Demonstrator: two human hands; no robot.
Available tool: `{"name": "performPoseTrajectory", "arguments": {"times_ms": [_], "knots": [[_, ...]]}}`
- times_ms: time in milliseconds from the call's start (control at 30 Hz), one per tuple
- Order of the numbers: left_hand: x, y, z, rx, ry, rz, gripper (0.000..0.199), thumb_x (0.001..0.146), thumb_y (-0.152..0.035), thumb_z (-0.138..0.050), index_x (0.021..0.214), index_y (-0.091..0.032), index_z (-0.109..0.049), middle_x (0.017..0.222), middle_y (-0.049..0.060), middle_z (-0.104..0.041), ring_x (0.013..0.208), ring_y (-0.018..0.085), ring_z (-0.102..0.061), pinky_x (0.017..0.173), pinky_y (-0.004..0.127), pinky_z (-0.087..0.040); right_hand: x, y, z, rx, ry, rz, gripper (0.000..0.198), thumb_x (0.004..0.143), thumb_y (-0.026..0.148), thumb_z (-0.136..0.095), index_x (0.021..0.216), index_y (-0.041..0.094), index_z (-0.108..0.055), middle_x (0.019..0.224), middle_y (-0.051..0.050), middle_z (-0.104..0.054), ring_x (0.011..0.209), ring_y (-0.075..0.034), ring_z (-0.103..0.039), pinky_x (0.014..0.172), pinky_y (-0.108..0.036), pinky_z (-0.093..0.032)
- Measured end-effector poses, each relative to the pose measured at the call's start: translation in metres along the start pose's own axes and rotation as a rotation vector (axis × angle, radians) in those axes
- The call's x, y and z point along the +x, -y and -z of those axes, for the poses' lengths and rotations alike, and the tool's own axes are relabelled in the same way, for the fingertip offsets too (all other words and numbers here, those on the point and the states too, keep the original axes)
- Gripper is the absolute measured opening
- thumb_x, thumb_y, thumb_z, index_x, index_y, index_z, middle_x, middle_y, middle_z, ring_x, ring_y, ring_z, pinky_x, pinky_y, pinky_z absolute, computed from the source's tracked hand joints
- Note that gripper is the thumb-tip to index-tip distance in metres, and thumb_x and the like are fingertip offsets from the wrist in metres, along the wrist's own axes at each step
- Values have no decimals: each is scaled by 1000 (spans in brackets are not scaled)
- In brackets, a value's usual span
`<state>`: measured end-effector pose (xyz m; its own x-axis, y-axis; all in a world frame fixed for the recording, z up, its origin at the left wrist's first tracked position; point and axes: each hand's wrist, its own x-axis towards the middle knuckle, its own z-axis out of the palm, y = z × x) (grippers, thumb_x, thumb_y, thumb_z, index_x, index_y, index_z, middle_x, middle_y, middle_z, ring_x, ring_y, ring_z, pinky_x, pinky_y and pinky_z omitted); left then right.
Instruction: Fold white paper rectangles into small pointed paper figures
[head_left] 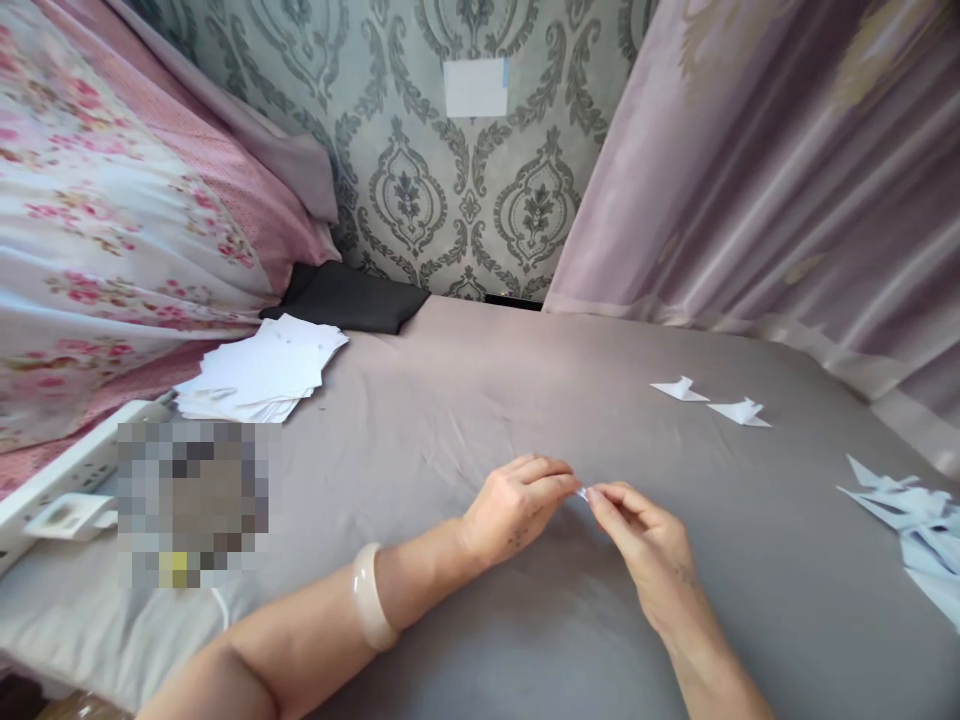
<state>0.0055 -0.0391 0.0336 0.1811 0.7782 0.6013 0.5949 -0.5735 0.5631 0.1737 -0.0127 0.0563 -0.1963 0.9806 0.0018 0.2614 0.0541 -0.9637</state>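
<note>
A small piece of folded white paper (pixel 582 493) shows between my two hands, mostly hidden by the fingers. My left hand (pixel 517 505), with a pale bangle (pixel 369 598) on its wrist, is closed on the paper's left side. From the right, my right hand (pixel 643 530) pinches the same paper between thumb and fingers. Both hands are just above the grey sheet (pixel 480 400). Beyond them at the right lie two folded paper birds (pixel 681 389), and a heap of similar white folded papers (pixel 911 515) sits at the right edge.
Loose white sheets (pixel 266 370) are stacked at the left, beside a black flat item (pixel 352 297). A white power strip (pixel 82 465) with a plugged-in charger (pixel 73 515) runs along the left edge, next to a blurred-out patch. Pink curtains (pixel 720 180) hang at both sides.
</note>
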Motion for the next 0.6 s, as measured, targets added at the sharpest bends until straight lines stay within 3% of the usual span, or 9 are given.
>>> {"name": "performPoseTrajectory", "arguments": {"times_ms": [100,333,600], "knots": [[0,0,0,-19,21,9,28,98,-21,-41,110,-17,-66,101,10,-71,89,17,-66,83,31,-54,0,0,0,-20,-25,-2,29,75,48,-67,72,20,-67,74,-4,-65,68,-18,-59,64,-28,-48],[2,0,2,-34,41,-10,27,97,-20,-42,106,-16,-67,99,11,-71,92,18,-66,84,31,-54,-2,3,1,-115,-37,162,22,79,42,-66,70,21,-65,78,-5,-63,74,-19,-58,67,-29,-47],[0,3,1,-80,21,-30,26,97,-22,-43,107,-17,-67,105,12,-71,101,19,-66,90,32,-54,1,2,3,-88,5,108,26,75,45,-67,65,21,-66,73,-4,-64,66,-18,-56,56,-27,-45]]}}
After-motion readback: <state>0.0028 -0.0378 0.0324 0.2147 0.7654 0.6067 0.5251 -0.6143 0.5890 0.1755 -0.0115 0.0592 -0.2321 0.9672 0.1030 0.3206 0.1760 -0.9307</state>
